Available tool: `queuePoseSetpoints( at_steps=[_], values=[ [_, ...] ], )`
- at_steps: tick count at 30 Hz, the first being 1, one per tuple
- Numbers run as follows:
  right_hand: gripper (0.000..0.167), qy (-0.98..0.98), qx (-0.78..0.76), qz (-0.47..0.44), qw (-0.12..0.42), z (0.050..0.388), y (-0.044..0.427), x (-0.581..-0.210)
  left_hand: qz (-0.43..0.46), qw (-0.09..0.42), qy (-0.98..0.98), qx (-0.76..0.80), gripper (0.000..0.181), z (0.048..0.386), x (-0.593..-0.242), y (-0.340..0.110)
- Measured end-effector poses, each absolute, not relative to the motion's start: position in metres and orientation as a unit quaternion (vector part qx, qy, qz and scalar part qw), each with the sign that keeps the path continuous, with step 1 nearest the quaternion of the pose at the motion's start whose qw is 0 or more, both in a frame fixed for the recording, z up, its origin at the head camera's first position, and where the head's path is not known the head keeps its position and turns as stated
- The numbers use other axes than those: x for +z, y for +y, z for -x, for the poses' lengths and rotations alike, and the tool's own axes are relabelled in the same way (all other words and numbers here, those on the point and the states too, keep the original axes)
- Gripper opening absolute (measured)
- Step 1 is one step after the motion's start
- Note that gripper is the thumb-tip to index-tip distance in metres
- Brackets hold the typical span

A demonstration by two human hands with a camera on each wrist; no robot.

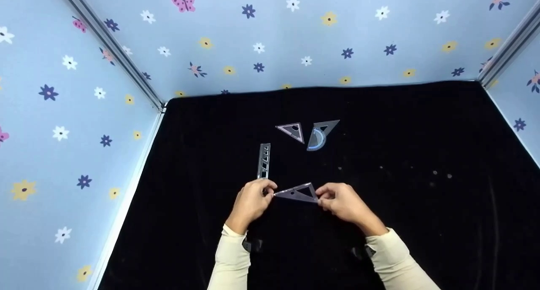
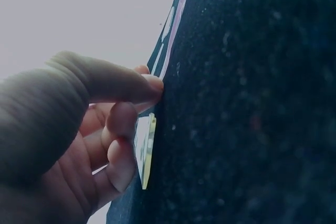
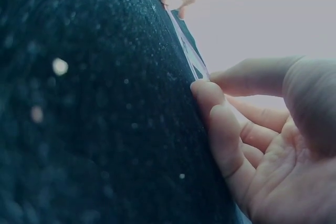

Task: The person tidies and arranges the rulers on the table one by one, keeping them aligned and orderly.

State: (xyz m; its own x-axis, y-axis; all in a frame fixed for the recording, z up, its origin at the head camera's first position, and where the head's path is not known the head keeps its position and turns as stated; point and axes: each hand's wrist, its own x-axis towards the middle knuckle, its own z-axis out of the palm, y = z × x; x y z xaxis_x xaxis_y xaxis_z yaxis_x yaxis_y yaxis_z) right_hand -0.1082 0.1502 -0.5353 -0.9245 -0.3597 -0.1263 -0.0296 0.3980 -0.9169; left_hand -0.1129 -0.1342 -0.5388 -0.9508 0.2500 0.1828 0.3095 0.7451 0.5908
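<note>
A clear, purple-tinted set square (image 1: 300, 197) lies between the two hands, low over the black cloth, with a triangular cutout and a small hole. My left hand (image 1: 252, 198) pinches its narrow left tip between thumb and fingers. At its right end, my right hand (image 1: 342, 202) pinches the corner by the short side. In the left wrist view the set square (image 2: 181, 14) runs away from the thumb; the right wrist view shows it (image 3: 181, 38) nearly edge-on. Just beyond the left hand lies a clear ruler (image 1: 260, 160) with cutouts, its near end partly hidden by the fingers.
Farther back lies a pink-edged set square (image 1: 285, 129). To its right a blue-marked protractor (image 1: 313, 143) overlaps another clear set square (image 1: 331, 125). Black cloth (image 1: 422, 130) covers the table, with small pale specks at right. Flower-patterned panels (image 1: 287, 28) stand behind and at both sides.
</note>
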Motion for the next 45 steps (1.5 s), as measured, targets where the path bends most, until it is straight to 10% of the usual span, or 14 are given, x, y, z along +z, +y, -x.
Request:
queuePoseSetpoints(
  at_steps=[45],
  values=[
    [0.019,0.839,-0.509,0.142,0.131,0.107,0.149,-0.535,0.084,0.110,-0.935,-0.325,0.014,0.115,-0.538,-0.143]
  ],
)
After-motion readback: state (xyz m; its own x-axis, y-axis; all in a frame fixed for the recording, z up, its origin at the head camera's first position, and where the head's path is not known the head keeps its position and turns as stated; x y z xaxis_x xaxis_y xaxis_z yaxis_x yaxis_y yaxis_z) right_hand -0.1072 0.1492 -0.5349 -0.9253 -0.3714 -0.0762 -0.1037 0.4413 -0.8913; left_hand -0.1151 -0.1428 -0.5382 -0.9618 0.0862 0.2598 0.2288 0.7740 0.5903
